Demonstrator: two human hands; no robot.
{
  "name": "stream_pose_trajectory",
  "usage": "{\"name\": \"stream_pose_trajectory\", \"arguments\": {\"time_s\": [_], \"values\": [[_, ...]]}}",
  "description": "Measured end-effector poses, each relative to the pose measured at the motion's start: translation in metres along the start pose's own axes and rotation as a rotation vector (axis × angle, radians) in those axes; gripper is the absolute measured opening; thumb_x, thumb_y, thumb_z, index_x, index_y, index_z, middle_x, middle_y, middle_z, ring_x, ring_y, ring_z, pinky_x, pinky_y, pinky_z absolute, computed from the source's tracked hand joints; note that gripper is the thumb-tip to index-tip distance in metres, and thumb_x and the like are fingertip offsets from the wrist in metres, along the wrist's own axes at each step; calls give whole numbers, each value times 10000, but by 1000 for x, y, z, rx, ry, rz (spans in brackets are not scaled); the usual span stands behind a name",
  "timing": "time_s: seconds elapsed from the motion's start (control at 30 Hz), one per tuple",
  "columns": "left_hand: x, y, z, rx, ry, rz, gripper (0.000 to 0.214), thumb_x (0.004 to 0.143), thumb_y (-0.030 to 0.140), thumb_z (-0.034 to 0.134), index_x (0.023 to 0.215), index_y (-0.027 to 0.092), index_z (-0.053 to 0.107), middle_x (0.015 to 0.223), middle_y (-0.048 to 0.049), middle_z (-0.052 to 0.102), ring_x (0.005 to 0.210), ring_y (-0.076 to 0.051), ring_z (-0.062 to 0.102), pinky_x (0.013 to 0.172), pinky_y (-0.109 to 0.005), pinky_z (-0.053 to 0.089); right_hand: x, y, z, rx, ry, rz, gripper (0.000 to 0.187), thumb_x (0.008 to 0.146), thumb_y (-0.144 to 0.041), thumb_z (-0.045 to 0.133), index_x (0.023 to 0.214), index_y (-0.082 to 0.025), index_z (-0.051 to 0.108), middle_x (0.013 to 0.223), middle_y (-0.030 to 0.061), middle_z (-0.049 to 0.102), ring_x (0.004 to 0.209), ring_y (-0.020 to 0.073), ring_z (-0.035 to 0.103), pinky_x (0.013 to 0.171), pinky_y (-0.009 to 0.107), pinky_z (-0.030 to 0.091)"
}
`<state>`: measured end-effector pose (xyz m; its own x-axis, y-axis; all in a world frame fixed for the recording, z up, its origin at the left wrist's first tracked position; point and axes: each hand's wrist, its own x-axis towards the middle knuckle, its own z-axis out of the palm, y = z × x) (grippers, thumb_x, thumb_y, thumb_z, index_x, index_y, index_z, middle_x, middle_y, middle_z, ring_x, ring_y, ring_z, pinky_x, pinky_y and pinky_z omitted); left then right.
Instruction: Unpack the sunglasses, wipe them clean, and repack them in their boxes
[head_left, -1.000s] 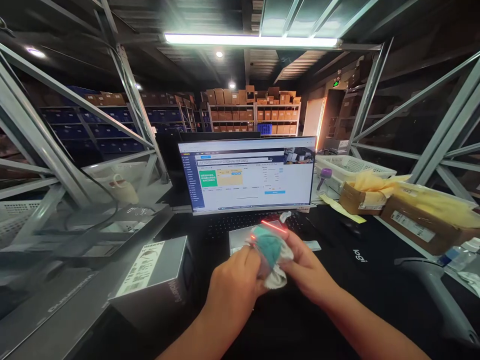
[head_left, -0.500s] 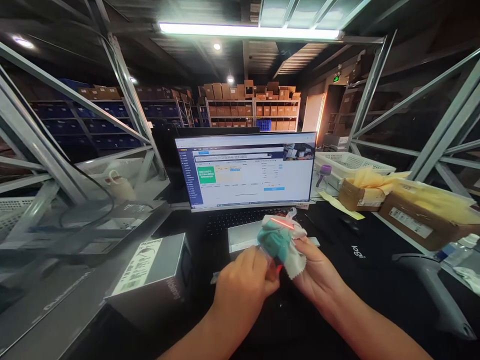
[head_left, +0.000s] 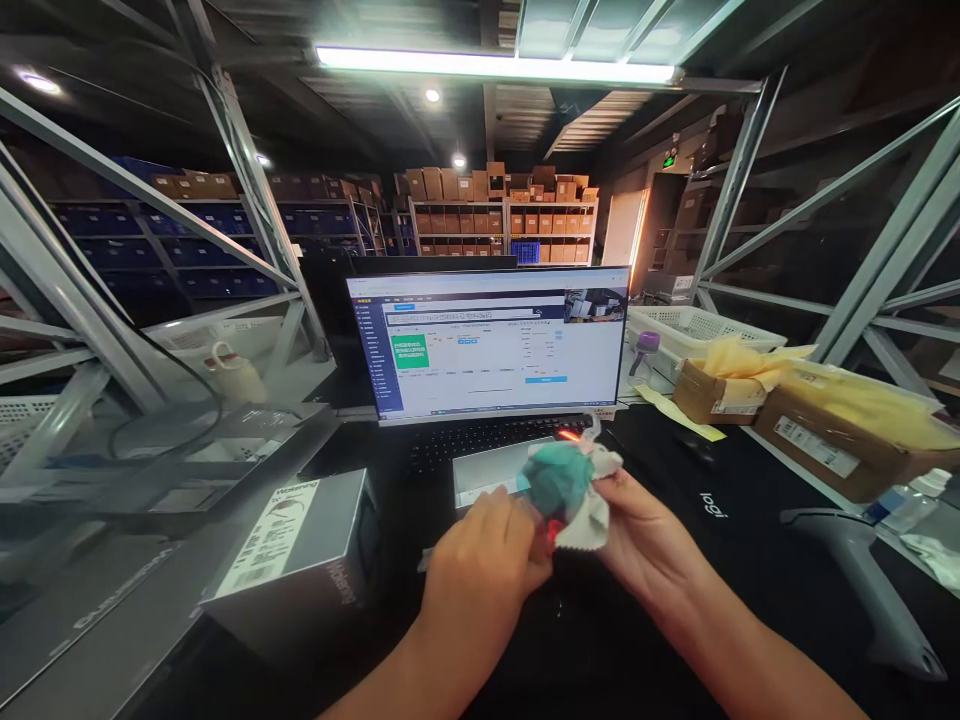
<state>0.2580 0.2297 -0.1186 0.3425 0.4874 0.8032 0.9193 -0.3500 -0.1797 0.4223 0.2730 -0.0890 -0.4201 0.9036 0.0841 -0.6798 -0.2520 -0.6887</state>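
Head view: the left hand [head_left: 484,550] and right hand [head_left: 637,530] are meeting in front of the monitor [head_left: 495,345], over the near edge of the keyboard [head_left: 465,437]. Between them a teal bundle [head_left: 556,478] is sitting, a white cloth [head_left: 589,522] bunching around its right side and hanging below. Right hand is gripping the white cloth, thumb pressing on top, fingers going underneath. Left hand is curling its fingers in at the bundle's lower left; fingertips are hiding, so can't tell whether they're pinching anything. A small red glow is showing by the left fingertips, and an orange-red streak is crossing just above the bundle. Both hands are blurring a bit.

A pale tray-like piece [head_left: 484,472] is lying behind the left hand, just beside the bundle, partly covered. Left side: a gray box [head_left: 326,515] with a white label [head_left: 274,530] is standing near the left hand, well apart from the bundle. Right side: a gray scanner [head_left: 874,590] is lying on the black mat [head_left: 750,560] marked "logi". Farther back, a yellow strip [head_left: 679,412] is lying near two cardboard boxes [head_left: 814,450] holding yellow packaging.
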Motion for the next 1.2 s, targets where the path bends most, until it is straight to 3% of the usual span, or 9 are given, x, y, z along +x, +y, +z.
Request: {"name": "stream_pose_trajectory", "arguments": {"time_s": [0.13, 0.27, 0.37, 0.5, 0.67, 0.83, 1.0, 1.07, 1.2], "values": [[-1, 3, 3, 8, 33, 11, 91, 818, 107, 547, 831, 196, 533, 746, -39, 642, 676, -215, 652, 598, -317, 484, -3, -3, -1, -40, 67, -71, 387, 658, -249, 883, 1008, -208, 723, 1051, 33, 758, 964, 196, 698, 926, 329, 531], [1, -5, -7, 41, 7, -38, 156, 821, 83, 545, 771, 219, 487, 655, 4, 569, 544, -184, 575, 493, -308, 401, -10, 28, 1, -220, 15, -205, 282, 665, -258, 899, 754, -197, 638, 734, -23, 667, 658, 121, 584, 647, 232, 485], [2, -10, -13, 71, -8, -76, 187, 806, 61, 542, 741, 224, 476, 637, 13, 554, 528, -179, 565, 480, -307, 386, -14, 45, 1, -392, -4, -342, 377, 676, -236, 893, 613, -186, 525, 639, -48, 561, 591, 90, 467, 569, 197, 396], [1, -8, -9, 50, -32, -86, 162, 821, 95, 585, 750, 222, 514, 641, 21, 579, 531, -175, 580, 485, -310, 391, -9, 29, 1, -251, 17, -187, 328, 636, -225, 900, 660, -196, 573, 663, -35, 610, 629, 117, 533, 628, 228, 450], [1, 2, -2, -12, -77, -78, 142, 777, 109, 641, 749, 213, 548, 668, 16, 602, 581, -185, 609, 543, -313, 442, 1, 2, -4, -106, 108, -54, 360, 612, -246, 888, 913, -190, 699, 948, 47, 728, 865, 193, 645, 857, 326, 513], [2, -4, -9, 83, -86, -87, 183, 756, 49, 620, 750, 211, 535, 666, 11, 598, 558, -195, 601, 496, -317, 412, -10, 24, -6, -521, 31, -364, 222, 770, -208, 785, 703, -208, 573, 709, -25, 610, 650, 125, 540, 630, 235, 451], [5, -16, -15, 155, -93, -127, 239, 749, -13, 559, 716, 218, 505, 637, 14, 572, 539, -190, 590, 481, -313, 394, -19, 44, 0, -1033, -84, -774, 220, 801, -34, 642, 660, -193, 589, 703, -1, 605, 688, 136, 558, 635, 235, 436], [7, -18, -15, 126, -71, -111, 230, 748, -2, 557, 713, 219, 505, 637, 15, 567, 534, -185, 577, 482, -313, 388, -17, 41, -1, -936, -99, -671, 213, 772, -50, 694, 643, -192, 601, 698, -3, 611, 677, 132, 563, 626, 230, 439], [7, -18, -11, -10, -34, -45, 158, 766, 80, 576, 715, 220, 525, 659, 13, 581, 552, -178, 564, 500, -316, 396, -10, 19, -3, -383, -27, -225, 208, 657, -194, 863, 694, -207, 659, 700, -21, 661, 629, 122, 588, 624, 235, 487]]}}
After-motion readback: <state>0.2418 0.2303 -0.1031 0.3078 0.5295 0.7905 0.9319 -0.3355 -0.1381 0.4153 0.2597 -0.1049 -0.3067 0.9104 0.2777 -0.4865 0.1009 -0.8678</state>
